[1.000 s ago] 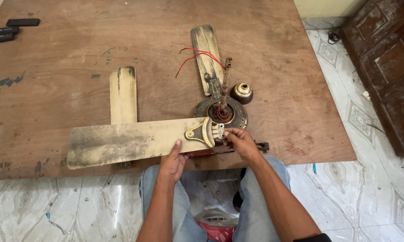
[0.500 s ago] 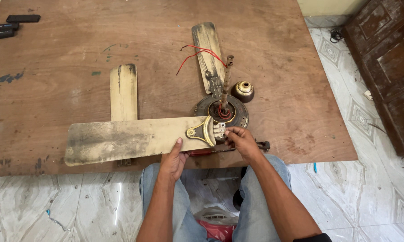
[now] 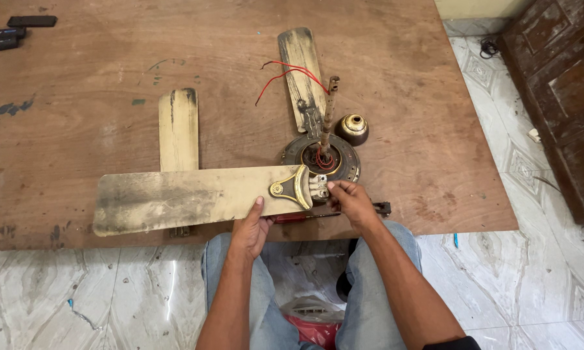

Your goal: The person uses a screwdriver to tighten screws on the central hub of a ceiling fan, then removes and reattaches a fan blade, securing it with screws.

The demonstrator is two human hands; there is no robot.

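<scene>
At table edge, left hand (image 3: 250, 228) clamps the fan blade (image 3: 194, 198), barely shifted leftward; right hand (image 3: 350, 199) fingers pinch, probably, its bracket by the motor hub (image 3: 323, 157).

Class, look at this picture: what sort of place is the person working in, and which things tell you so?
Probably a home floor used as a makeshift repair spot: a plywood board laid on patterned floor tiles, a carved wooden door alongside, and a dismantled ceiling fan.

Grimy matt metal fan blade (image 3: 188, 198), scuffed plywood board (image 3: 110, 84), glossy marble floor (image 3: 538, 279)
</scene>
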